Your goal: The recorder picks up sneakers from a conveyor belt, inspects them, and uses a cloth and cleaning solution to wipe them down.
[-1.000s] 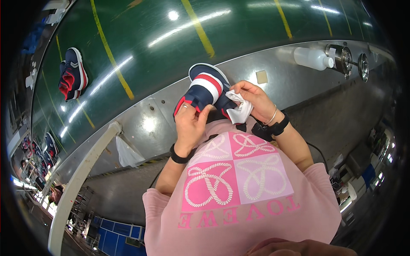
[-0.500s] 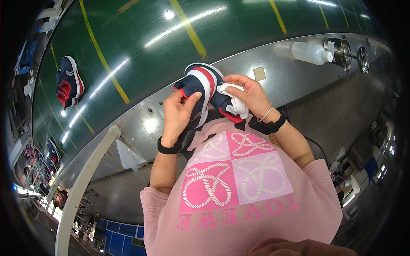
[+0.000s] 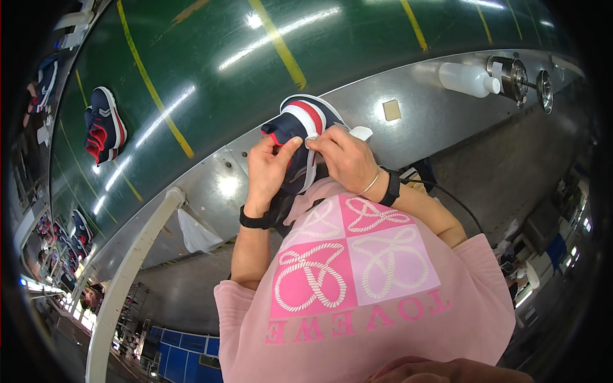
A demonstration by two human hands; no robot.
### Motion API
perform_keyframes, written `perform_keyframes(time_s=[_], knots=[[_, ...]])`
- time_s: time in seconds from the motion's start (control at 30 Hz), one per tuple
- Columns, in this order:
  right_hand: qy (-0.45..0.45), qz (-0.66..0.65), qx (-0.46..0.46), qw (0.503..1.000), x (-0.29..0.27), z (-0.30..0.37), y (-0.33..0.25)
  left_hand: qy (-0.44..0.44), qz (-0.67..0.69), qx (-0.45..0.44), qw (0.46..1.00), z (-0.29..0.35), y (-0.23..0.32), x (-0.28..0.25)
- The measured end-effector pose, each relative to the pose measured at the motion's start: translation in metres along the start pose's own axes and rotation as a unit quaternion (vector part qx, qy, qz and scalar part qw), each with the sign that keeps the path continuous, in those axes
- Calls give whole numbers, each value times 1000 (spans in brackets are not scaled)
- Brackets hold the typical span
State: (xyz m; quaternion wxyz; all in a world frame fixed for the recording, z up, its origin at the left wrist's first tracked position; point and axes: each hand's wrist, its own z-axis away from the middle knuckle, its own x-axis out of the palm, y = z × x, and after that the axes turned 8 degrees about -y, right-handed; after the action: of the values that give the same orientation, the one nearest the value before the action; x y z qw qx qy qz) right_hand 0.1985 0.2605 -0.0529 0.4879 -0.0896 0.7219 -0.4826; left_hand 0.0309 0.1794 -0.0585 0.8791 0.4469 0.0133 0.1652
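My left hand [image 3: 267, 172] is closed on a navy sneaker [image 3: 294, 131] with a white midsole and a red band, its thumb pressing near the opening. The sneaker is tilted on its side, at the metal edge of the bench. My right hand [image 3: 348, 156] pinches a white cloth [image 3: 361, 133], which sticks out beyond the fingers on the right. Its fingertips press at the white sole edge, close to my left thumb. Part of the sneaker, and anything behind it, is hidden by my right hand.
On the green belt [image 3: 211, 96] at left lies a pair of navy sneakers [image 3: 105, 124]. A white plastic bottle [image 3: 463, 78] and a metal canister [image 3: 509, 78] lie on the steel ledge, near a small beige square [image 3: 391, 110]. A pale curved rail [image 3: 131, 274] rises at left.
My right hand has moved left across the sneaker, bringing the cloth to the sole edge. The second navy piece with red lining is now covered. My left hand keeps its grip.
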Motion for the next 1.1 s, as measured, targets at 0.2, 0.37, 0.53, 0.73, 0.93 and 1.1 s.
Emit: perform_keyframes(time_s=[0.2,0.37,0.53,0.73,0.93,1.1], knots=[[-71,-59,16,996,-9,-6,3,-19,75,-16,997,-5,10,-15],[27,-88,-14,996,-27,-35,-22,0,125,-27,992,14,28,-21],[8,11,-62,998,-23,-34,-34,-21,194,1,981,12,24,-9],[-112,-29,-88,989,-17,-2,-46,10,223,11,975,36,34,-32],[33,-55,-44,997,-59,-2,-29,-4,46,109,993,45,51,-38],[218,100,27,971,-149,19,32,-15,-477,237,846,58,52,-31]])
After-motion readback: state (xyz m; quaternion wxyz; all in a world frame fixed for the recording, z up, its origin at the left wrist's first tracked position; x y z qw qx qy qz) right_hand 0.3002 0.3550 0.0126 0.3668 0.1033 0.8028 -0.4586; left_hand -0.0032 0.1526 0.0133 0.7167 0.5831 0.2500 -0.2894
